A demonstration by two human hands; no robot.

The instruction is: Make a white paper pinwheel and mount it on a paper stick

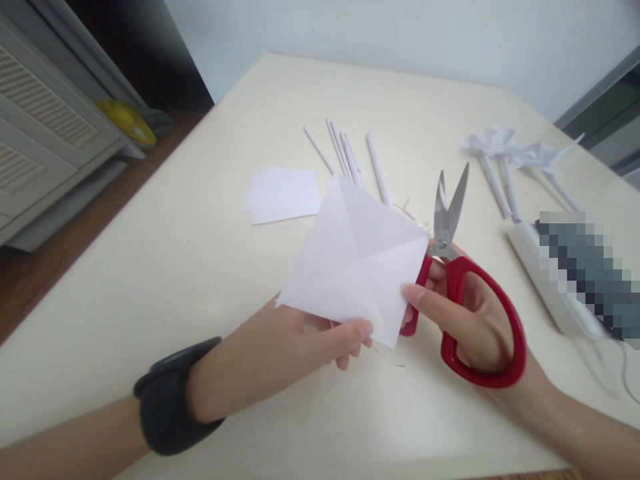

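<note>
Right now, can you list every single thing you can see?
paper square: one, white, creased, held in both hands
scissors: one pair, red handles, blades open, in the right hand
paper stack: one, white, on the table behind the square
rolled paper sticks: about six, white, mid table
pinwheels: at least two, white, far right
power strip: one, white, right edge
table: one, cream
cabinet: one, pale grey, left
yellow thing: one, by the cabinet
wristband: one, black, left wrist
left hand: pinching the square
right hand: in the scissor handles
</note>
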